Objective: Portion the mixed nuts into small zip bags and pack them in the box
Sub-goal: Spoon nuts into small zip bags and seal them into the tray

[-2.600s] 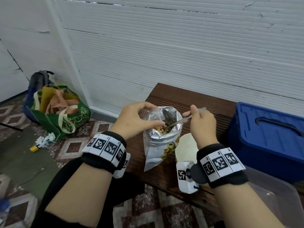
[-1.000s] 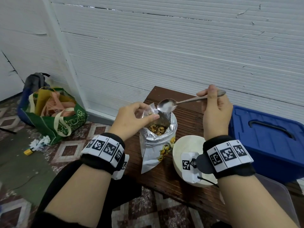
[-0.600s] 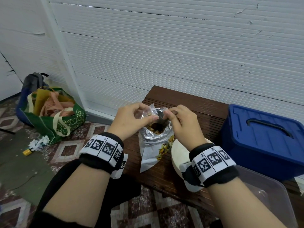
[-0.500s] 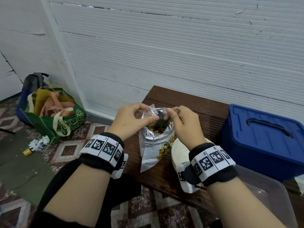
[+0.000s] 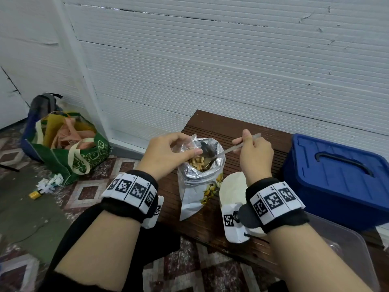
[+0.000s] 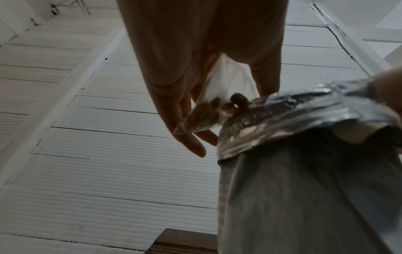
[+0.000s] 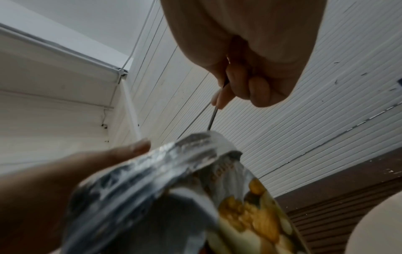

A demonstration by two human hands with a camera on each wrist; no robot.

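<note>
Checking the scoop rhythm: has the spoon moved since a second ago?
Yes. The spoon has come down from above the foil nut bag; its bowl now sits inside the bag's mouth.

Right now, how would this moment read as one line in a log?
step: scooping nuts | right hand: grips spoon, bowl inside foil nut bag | left hand: pinches small zip bag, few nuts inside

Head view looks down from above, wrist views close, aimed upward — all share the foil bag (image 5: 201, 178).

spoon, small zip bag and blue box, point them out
spoon (image 5: 226, 151), head view, on its handle.
small zip bag (image 6: 226, 80), left wrist view, on its clear wall.
blue box (image 5: 328, 186), head view, on its lid.
</note>
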